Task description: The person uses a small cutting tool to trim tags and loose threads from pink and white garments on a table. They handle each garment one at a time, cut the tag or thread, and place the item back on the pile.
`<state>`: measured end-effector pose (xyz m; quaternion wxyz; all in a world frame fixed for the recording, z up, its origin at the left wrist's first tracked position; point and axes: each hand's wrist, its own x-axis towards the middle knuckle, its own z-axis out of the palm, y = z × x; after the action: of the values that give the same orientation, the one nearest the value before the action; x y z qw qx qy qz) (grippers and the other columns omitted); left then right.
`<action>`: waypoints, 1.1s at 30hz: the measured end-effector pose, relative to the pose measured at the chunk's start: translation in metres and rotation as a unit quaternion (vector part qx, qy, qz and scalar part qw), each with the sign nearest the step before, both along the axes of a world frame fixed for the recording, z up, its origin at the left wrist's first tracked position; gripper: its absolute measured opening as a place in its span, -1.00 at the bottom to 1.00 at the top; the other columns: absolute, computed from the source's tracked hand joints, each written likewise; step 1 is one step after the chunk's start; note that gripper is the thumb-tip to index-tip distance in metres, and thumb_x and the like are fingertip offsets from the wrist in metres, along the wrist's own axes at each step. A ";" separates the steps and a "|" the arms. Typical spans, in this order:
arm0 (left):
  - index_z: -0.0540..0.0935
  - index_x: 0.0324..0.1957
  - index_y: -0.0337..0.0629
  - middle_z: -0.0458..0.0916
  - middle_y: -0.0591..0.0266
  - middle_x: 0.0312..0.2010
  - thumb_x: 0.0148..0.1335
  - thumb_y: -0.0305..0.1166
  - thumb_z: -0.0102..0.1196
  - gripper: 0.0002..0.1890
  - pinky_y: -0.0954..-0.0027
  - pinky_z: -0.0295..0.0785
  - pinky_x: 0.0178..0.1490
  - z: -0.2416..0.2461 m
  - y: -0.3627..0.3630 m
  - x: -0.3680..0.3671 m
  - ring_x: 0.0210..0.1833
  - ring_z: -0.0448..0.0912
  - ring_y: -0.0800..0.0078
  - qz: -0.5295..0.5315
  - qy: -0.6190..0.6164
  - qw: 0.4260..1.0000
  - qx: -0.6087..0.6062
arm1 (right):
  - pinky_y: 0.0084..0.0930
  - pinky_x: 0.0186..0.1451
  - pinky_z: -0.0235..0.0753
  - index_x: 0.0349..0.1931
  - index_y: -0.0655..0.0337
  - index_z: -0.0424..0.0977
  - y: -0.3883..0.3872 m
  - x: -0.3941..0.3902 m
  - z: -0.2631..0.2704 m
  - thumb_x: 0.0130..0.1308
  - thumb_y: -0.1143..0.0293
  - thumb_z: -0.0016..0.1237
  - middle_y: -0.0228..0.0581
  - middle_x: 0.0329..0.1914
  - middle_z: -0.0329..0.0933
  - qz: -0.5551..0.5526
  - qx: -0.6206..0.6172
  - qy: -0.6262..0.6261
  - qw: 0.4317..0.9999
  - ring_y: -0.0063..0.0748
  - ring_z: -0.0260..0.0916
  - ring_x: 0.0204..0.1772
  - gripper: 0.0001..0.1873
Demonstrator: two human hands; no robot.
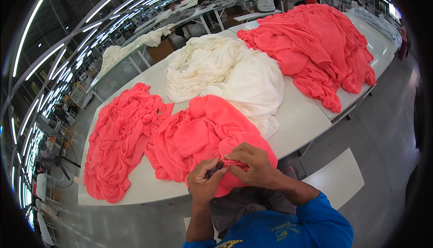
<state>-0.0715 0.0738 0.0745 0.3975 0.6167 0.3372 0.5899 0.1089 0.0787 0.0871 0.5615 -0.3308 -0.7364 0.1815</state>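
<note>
Coral-pink fabric [203,129] lies bunched at the near edge of the white table, part of it hanging over my lap. My left hand [205,179] is closed around a small dark tool [213,170], perhaps thread snips; the fingers hide most of it. Its tip meets the cloth close to my other hand. Between the thumb and fingers of my right hand [252,164] a gathered bit of the same coral fabric is pinched. The two hands are almost touching.
Coral garments are heaped on the table [297,119] in a left pile [118,139] and a large right pile [321,45]. A cream fabric pile [226,68] lies between them. A white bench [338,177] stands at my right. Several people sit at far tables.
</note>
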 end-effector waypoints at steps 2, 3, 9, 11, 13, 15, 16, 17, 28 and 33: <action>0.61 -0.11 -0.42 0.64 0.06 -0.22 -0.01 -0.75 0.27 -0.66 0.52 0.52 -0.06 0.001 0.000 0.001 -0.18 0.60 0.51 -0.003 -0.001 1.000 0.003 | -0.55 -0.34 0.45 -0.17 0.31 0.52 -0.001 0.000 0.000 -0.03 0.63 0.18 -0.14 -0.29 0.47 -0.001 0.000 -0.001 1.000 -0.36 0.50 -0.32 -0.66; 0.61 -0.12 -0.42 0.64 0.06 -0.23 -0.01 -0.75 0.27 -0.66 0.52 0.52 -0.06 0.001 0.000 0.001 -0.18 0.60 0.51 -0.004 -0.002 1.000 0.004 | -0.55 -0.34 0.45 -0.17 0.31 0.52 -0.001 0.000 0.000 -0.03 0.63 0.18 -0.15 -0.28 0.46 0.001 -0.002 -0.001 1.000 -0.36 0.50 -0.32 -0.66; 0.61 -0.14 -0.42 0.65 0.05 -0.24 0.00 -0.75 0.26 -0.69 0.53 0.51 -0.08 0.000 0.001 0.000 -0.19 0.59 0.51 -0.005 0.001 1.000 0.009 | -0.52 -0.36 0.45 -0.18 0.28 0.52 -0.001 0.000 0.001 -0.02 0.60 0.17 -0.17 -0.29 0.46 0.002 -0.003 0.003 1.000 -0.34 0.49 -0.35 -0.68; 0.61 -0.15 -0.42 0.65 0.04 -0.25 0.00 -0.76 0.26 -0.69 0.52 0.51 -0.08 0.000 0.001 -0.001 -0.19 0.59 0.50 0.000 0.024 1.000 0.017 | -0.45 -0.40 0.46 -0.20 0.24 0.53 0.000 -0.001 0.001 -0.02 0.56 0.14 -0.17 -0.32 0.48 -0.004 0.005 0.014 1.000 -0.27 0.49 -0.39 -0.70; 0.61 -0.14 -0.42 0.65 0.04 -0.24 0.00 -0.77 0.25 -0.68 0.52 0.51 -0.08 -0.001 0.000 -0.001 -0.19 0.60 0.49 0.002 0.027 0.999 0.020 | -0.46 -0.41 0.45 -0.21 0.24 0.53 0.000 -0.001 0.001 -0.03 0.57 0.15 -0.18 -0.33 0.47 -0.010 0.006 0.016 1.000 -0.28 0.48 -0.39 -0.70; 0.61 -0.13 -0.42 0.64 0.03 -0.24 -0.01 -0.78 0.24 -0.67 0.50 0.52 -0.06 -0.003 -0.001 -0.001 -0.18 0.60 0.47 0.001 0.010 1.000 0.018 | -0.46 -0.42 0.44 -0.22 0.24 0.54 0.000 -0.001 0.000 -0.04 0.58 0.15 -0.20 -0.34 0.46 -0.017 0.013 0.016 1.000 -0.29 0.46 -0.40 -0.71; 0.60 -0.13 -0.42 0.64 0.02 -0.23 -0.01 -0.79 0.24 -0.66 0.49 0.52 -0.06 -0.004 -0.002 0.000 -0.18 0.60 0.47 0.005 0.004 1.000 0.017 | -0.46 -0.42 0.43 -0.22 0.24 0.54 0.001 -0.001 -0.001 -0.04 0.58 0.15 -0.20 -0.35 0.46 -0.021 0.019 0.016 0.999 -0.30 0.46 -0.41 -0.71; 0.60 -0.12 -0.41 0.64 0.02 -0.22 -0.02 -0.79 0.24 -0.65 0.49 0.52 -0.05 -0.003 -0.003 0.001 -0.17 0.61 0.46 0.008 -0.002 1.000 0.017 | -0.46 -0.42 0.42 -0.23 0.24 0.54 0.001 -0.001 -0.002 -0.05 0.59 0.15 -0.21 -0.35 0.45 -0.025 0.026 0.015 0.999 -0.30 0.45 -0.41 -0.71; 0.61 -0.11 -0.37 0.64 0.05 -0.21 -0.04 -0.76 0.29 -0.62 0.50 0.53 -0.07 -0.002 -0.005 0.002 -0.19 0.61 0.47 0.040 0.018 0.998 0.039 | -0.54 -0.50 0.34 -0.28 0.27 0.56 0.002 -0.002 0.001 -0.10 0.70 0.13 -0.26 -0.37 0.41 -0.049 0.076 -0.002 0.996 -0.43 0.38 -0.47 -0.70; 0.62 -0.12 -0.36 0.65 0.06 -0.23 -0.05 -0.75 0.30 -0.63 0.52 0.53 -0.11 -0.004 -0.004 0.003 -0.21 0.61 0.49 0.049 0.034 0.997 0.049 | -0.54 -0.51 0.34 -0.28 0.27 0.56 0.003 -0.003 0.000 -0.10 0.70 0.13 -0.27 -0.38 0.40 -0.049 0.080 -0.005 0.996 -0.44 0.37 -0.48 -0.70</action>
<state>-0.0681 0.0697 0.0704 0.3254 0.6376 0.3508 0.6037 0.1062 0.0817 0.0875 0.5909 -0.3212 -0.7343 0.0924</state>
